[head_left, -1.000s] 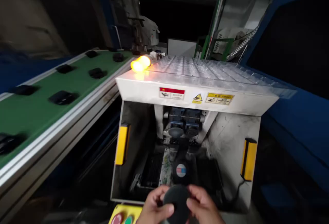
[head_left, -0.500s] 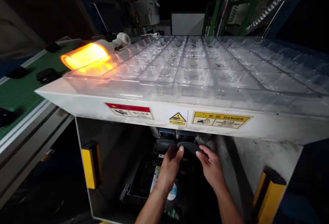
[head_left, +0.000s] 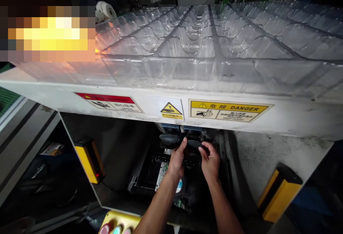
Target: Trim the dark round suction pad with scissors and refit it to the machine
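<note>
Inside the machine opening, a thin dark disc (head_left: 195, 144) lies tilted between my hands. My right hand (head_left: 210, 160) pinches its right edge with thumb and fingers. My left hand (head_left: 177, 160) is at the disc's left edge, thumb pointing up; its fingers are turned away from view, so what they hold is hidden. A second dark disc (head_left: 170, 138) sits just left of the first, under a blue part. Below and behind my left hand is a dark, speckled piece (head_left: 162, 159), partly covered by the hand.
A clear plastic tray (head_left: 166, 64) with many pockets rests on the white machine top above my hands. Yellow sensor posts (head_left: 89, 160) flank the opening, the right post (head_left: 281, 193) included. A yellow button box (head_left: 119, 219) stands at lower left. Warning labels (head_left: 230, 110) line the front edge.
The view has tipped down and closer, bringing the button box into sight. My left thumb, which was on the disc's face, is now beside its left edge. My right hand keeps its pinch.
</note>
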`<state>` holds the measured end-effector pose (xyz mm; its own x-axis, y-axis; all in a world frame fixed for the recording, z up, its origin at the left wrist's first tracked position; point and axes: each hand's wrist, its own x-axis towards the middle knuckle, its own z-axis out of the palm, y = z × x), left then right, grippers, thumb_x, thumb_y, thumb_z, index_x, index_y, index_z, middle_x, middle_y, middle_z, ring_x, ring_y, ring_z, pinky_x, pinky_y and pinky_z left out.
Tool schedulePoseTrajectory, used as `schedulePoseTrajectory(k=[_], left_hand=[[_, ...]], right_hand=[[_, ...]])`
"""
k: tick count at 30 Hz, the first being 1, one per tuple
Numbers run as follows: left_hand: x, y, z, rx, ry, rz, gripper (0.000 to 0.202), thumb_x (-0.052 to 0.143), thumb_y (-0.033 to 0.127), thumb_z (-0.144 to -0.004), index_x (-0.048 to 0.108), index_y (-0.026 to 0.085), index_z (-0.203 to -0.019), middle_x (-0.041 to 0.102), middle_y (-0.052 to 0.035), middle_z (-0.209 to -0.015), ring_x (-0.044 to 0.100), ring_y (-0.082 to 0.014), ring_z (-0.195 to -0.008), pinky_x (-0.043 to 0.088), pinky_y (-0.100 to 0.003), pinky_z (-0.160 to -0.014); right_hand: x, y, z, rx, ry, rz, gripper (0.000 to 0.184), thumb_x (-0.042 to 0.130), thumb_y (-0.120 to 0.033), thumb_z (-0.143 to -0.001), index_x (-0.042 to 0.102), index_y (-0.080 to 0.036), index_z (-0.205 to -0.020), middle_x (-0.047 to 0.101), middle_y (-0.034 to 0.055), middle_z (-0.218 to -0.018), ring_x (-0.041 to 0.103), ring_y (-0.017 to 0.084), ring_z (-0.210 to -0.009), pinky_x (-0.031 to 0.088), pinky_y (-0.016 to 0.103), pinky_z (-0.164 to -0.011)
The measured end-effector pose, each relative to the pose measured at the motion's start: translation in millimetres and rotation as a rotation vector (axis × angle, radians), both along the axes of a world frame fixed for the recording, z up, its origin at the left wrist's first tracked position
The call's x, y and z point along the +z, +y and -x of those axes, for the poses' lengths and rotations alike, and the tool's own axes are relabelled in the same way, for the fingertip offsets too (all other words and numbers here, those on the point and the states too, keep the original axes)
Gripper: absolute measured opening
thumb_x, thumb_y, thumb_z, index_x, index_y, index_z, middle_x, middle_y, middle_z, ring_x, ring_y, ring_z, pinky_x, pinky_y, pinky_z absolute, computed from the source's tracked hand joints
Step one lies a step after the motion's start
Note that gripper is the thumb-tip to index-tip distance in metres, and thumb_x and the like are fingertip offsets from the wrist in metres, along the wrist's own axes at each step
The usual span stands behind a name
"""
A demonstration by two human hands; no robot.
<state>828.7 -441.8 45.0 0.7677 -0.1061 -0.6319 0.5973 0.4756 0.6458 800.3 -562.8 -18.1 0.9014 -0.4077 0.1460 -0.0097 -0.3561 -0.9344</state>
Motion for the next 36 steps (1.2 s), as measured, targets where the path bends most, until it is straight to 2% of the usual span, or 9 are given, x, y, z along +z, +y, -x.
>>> schedulePoseTrajectory(k=[3, 8, 15, 24, 36], left_hand=[[-8.2, 1.1, -3.5, 0.009, -0.034, 0.001, 0.052, 0.074, 0.051, -0.076, 0.068, 0.01, -0.107, 0.073, -0.0122, -0.099, 0.07, -0.0232, -0.09, 0.054, -0.029, -0.078], [-19.9, 3.5, -7.7, -0.005, -0.04, -0.024, 0.055, 0.073, 0.053, -0.076, 0.068, 0.011, -0.109, 0.074, -0.0112, -0.093, 0.07, -0.0218, -0.088, 0.053, -0.025, -0.073], [-27.4, 2.4, -12.0, 0.007, -0.015, -0.042, 0.06, 0.074, 0.056, -0.073, 0.068, 0.01, -0.111, 0.074, -0.013, -0.093, 0.07, -0.025, -0.091, 0.055, -0.03, -0.077], [-31.2, 3.2, -15.7, -0.012, 0.0, -0.047, 0.058, 0.073, 0.057, -0.074, 0.07, 0.012, -0.11, 0.073, -0.0135, -0.1, 0.069, -0.0262, -0.097, 0.055, -0.034, -0.085], [-34.7, 3.5, -20.4, -0.012, 0.008, -0.02, 0.061, 0.073, 0.057, -0.075, 0.067, 0.011, -0.114, 0.072, -0.0157, -0.103, 0.068, -0.0275, -0.101, 0.054, -0.038, -0.093]], right_hand=[[-0.7, 4.6, -1.6, -0.07, -0.025, -0.029, 0.023, 0.055, -0.038, -0.088, 0.064, -0.017, -0.094, 0.066, 0.0066, -0.088, 0.061, 0.021, -0.082, 0.049, 0.034, -0.078], [-1.4, 8.9, -6.7, -0.146, -0.077, -0.061, 0.023, 0.057, -0.038, -0.088, 0.066, -0.017, -0.092, 0.066, 0.0076, -0.091, 0.06, 0.022, -0.088, 0.047, 0.035, -0.084], [-11.1, 15.4, -8.9, -0.252, -0.091, -0.139, 0.027, 0.064, -0.042, -0.084, 0.071, -0.017, -0.092, 0.07, 0.0077, -0.089, 0.064, 0.022, -0.082, 0.05, 0.036, -0.08], [-10.3, 15.5, -9.9, -0.259, -0.101, -0.148, 0.023, 0.066, -0.038, -0.084, 0.071, -0.018, -0.092, 0.07, 0.0064, -0.091, 0.064, 0.021, -0.084, 0.049, 0.034, -0.08], [-17.4, 14.4, -15.2, -0.266, -0.1, -0.168, 0.022, 0.067, -0.038, -0.082, 0.071, -0.018, -0.09, 0.069, 0.0064, -0.089, 0.063, 0.021, -0.083, 0.049, 0.035, -0.079]])
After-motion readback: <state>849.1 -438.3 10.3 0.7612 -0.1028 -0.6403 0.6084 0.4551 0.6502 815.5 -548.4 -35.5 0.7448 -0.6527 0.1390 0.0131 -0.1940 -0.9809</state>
